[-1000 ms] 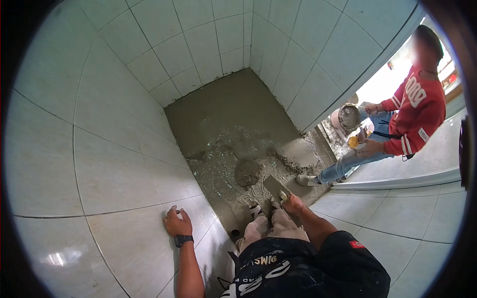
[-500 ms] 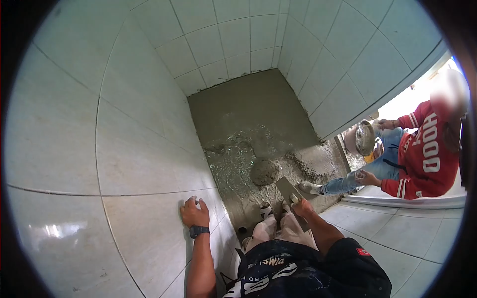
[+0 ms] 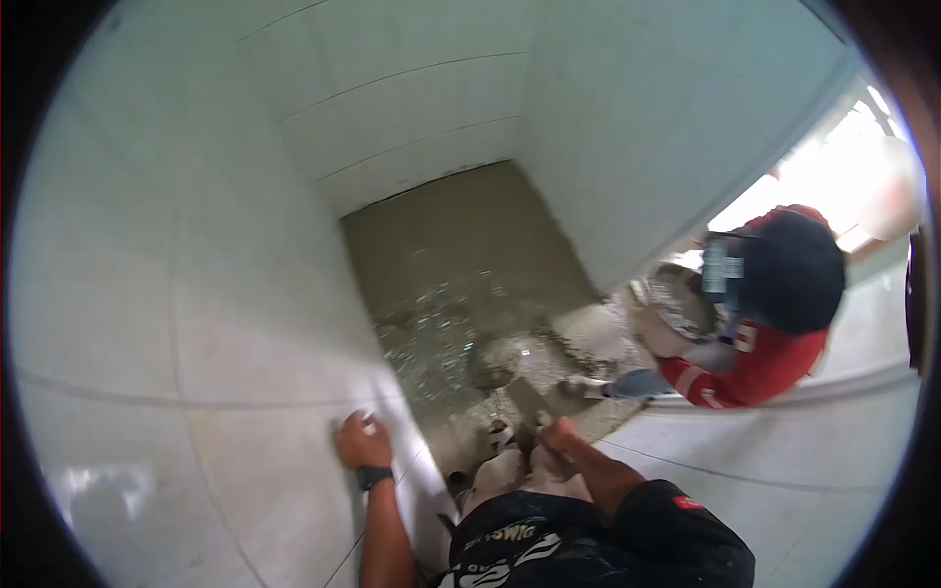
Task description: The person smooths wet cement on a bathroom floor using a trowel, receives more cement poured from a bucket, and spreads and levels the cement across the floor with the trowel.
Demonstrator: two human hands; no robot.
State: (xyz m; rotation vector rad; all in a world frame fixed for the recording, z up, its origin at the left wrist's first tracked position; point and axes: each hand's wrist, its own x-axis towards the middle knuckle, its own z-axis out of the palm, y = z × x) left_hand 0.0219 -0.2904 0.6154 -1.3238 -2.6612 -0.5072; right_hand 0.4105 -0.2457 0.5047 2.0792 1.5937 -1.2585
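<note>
In the head view my right hand (image 3: 559,434) grips the handle of a flat rectangular trowel (image 3: 527,397), held low over the wet grey mortar (image 3: 456,240) just in front of my feet. My left hand (image 3: 363,441) is near the tiled wall (image 3: 265,441) on the left, with a dark watch on the wrist. Its fingers are curled in, and a small pale spot shows between them, too blurred to identify. The mortar looks smooth at the back and wet, lumpy and shiny nearer to me.
On the right, a person (image 3: 774,363) in a red top and dark cap bends at the doorway over a mortar-filled bucket (image 3: 681,304), one foot on the floor's edge. Tiled walls enclose the floor. A dark round hole (image 3: 457,478) is beside my feet.
The person in red has bent down from standing, and the bucket has tipped toward the floor. My right hand still holds the trowel low. The view has shifted and blurred.
</note>
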